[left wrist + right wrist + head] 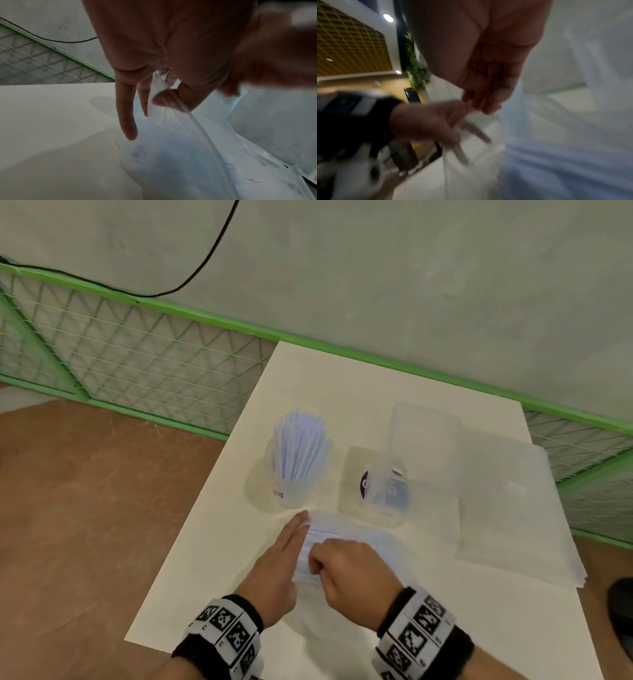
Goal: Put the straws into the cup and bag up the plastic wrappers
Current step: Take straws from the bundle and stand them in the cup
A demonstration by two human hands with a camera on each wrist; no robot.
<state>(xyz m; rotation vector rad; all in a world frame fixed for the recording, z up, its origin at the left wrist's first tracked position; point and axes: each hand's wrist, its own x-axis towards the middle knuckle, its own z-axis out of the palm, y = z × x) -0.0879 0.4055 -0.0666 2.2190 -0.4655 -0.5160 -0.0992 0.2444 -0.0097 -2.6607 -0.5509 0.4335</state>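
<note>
On the white board (212, 542), near its front edge, both hands work at one clear bag (359, 537) with pale wrappers inside. My left hand (277, 566) pinches the bag's mouth between thumb and fingers, probably to keep it steady, while the right hand (346, 573) curls its fingers on the same edge, perhaps to close it. Behind them the cup (294, 474) stands upright, full of straws (301, 443), so that part looks finished. A purple mark on a second clear container (390, 481) is too blurred to read.

Pale blue straws (301, 446), green fence (219, 320)
</note>
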